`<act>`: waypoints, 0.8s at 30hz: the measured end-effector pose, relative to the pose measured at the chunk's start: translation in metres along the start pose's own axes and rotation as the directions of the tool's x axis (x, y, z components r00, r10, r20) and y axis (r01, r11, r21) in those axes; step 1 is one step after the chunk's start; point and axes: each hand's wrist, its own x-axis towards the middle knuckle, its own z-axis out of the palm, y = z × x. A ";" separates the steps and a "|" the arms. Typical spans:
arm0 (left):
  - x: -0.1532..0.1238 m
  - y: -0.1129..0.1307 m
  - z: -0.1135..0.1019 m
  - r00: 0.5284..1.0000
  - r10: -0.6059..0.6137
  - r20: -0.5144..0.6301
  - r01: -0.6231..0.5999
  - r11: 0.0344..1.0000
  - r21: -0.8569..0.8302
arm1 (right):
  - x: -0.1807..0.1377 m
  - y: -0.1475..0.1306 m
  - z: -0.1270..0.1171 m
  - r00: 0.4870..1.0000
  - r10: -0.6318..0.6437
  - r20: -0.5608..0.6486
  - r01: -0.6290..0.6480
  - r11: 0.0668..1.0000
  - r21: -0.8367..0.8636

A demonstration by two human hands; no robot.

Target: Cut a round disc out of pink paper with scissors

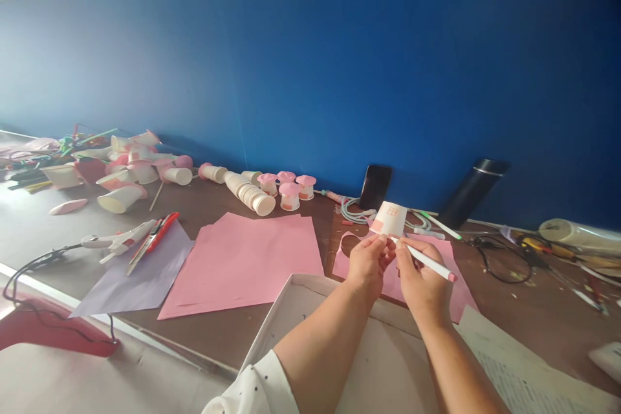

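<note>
My left hand (367, 265) is closed on the rim of a small white paper cup (394, 218), held upside down. A window is drawn on the cup's side, with an orange-pink patch lower left. In my right hand (423, 281) is a white marker (431, 263) with a pink end, its tip close to the cup's lower edge. Under both hands lies a pink paper sheet (451, 272) with a round hole cut in it. Several finished-looking cups with pink paper roofs (290, 191) stand left of my hands, beside a stack of nested paper cups (250, 194).
Pink sheets (247, 259) lie left, near a red utility knife (158, 236) and a glue gun (119, 239) on purple paper (145, 278). A phone (375, 185) and black bottle (473, 191) lean against the blue partition (310, 77). An open white box (276, 323) sits below my arms.
</note>
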 end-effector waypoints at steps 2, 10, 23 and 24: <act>0.000 0.000 0.000 1.000 -0.014 0.002 0.014 1.000 -0.011 | 0.000 0.001 0.000 0.999 -0.005 -0.039 0.005 1.000 0.015; 0.001 0.000 -0.001 1.000 -0.025 -0.006 0.025 0.999 -0.028 | 0.000 0.002 -0.001 0.994 -0.046 -0.103 0.049 0.999 0.024; -0.001 0.001 0.000 1.000 -0.006 0.030 0.006 1.000 -0.021 | -0.001 0.001 0.001 0.998 -0.039 -0.039 0.038 0.999 -0.014; -0.002 0.001 0.001 1.000 -0.005 0.030 0.006 1.000 -0.016 | -0.001 0.001 0.001 0.998 -0.042 -0.038 0.042 0.999 -0.019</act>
